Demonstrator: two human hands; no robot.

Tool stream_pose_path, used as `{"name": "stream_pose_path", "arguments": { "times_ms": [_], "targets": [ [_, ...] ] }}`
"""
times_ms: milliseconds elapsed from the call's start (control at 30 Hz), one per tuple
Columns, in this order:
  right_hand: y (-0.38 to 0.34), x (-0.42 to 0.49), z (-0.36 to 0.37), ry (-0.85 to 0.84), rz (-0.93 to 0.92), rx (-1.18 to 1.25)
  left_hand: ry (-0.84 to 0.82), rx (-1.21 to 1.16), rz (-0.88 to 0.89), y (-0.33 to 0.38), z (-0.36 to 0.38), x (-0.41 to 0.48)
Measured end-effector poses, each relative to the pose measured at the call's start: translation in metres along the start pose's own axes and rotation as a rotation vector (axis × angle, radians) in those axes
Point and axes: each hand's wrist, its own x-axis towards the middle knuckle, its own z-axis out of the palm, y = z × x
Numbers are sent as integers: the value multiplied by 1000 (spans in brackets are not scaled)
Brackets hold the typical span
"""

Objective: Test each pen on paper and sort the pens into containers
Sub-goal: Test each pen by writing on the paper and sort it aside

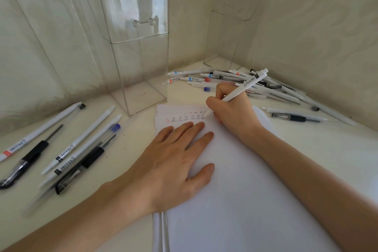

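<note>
My right hand (233,112) grips a white click pen (246,86) with its tip down on the white paper (235,190), at the end of a row of written marks (184,118) near the paper's top edge. My left hand (173,161) lies flat on the paper with straight, spread fingers, just below the marks. A heap of several pens (235,80) lies behind my right hand. Several other pens (67,149) lie on the table to the left. Two clear plastic containers stand behind: a tall one (133,47) at centre left and another (229,26) in the back corner.
A black-grip pen (296,117) and a white pen lie to the right of my right hand. Pale walls close in on the left, back and right of the white table (327,149). The paper stack reaches the near edge of the view.
</note>
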Motion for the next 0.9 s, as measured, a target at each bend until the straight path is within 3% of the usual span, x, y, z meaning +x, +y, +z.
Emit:
{"name": "stream_pose_path", "arguments": {
  "times_ms": [167,300,367,467,533,633,733,900],
  "targets": [
    [2,1,0,38,-41,-17,-7,-8,11,-2,1,1],
    [-3,-3,-5,41,-45,157,4,-25,30,-2,2,1],
    [-7,-7,-6,-31,-59,196,75,-88,37,-4,1,2],
    [-5,-9,-8,-96,-126,117,309,-192,45,-6,-1,2],
    [-3,-9,-11,-143,-183,129,403,-324,-33,-8,-1,2],
    [-6,-12,-17,-260,-159,330,367,-503,-119,-8,-4,2],
    [-9,-14,-15,-359,-94,505,259,-584,-56,-7,-7,2],
    [-12,-17,-10,-391,-75,523,275,-436,120,-12,-2,1]
  ]
}}
